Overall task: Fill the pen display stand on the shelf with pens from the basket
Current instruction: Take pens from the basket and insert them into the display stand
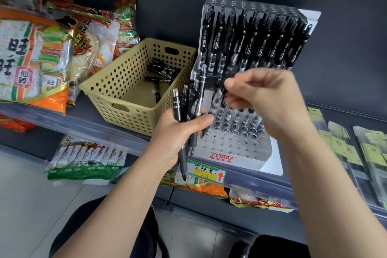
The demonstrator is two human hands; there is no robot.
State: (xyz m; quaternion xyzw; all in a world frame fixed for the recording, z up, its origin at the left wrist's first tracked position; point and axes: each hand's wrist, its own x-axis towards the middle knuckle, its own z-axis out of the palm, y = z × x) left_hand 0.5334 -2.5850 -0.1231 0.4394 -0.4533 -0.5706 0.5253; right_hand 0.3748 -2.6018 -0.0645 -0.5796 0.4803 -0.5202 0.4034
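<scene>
A grey stepped pen display stand with a red logo stands on the shelf; its upper rows hold black pens, and its front rows show many bare holes. My left hand grips a bundle of several black pens upright, just left of the stand. My right hand hovers over the stand's middle rows and pinches one blurred pen, tilted with its tip down toward the holes. Left of the stand sits a tan perforated basket with several black pens lying in its far corner.
Large snack bags lie on the shelf left of the basket. A price label is fixed to the shelf's front rail. Green-labelled packets lie to the right. More snack packs sit on the shelf below.
</scene>
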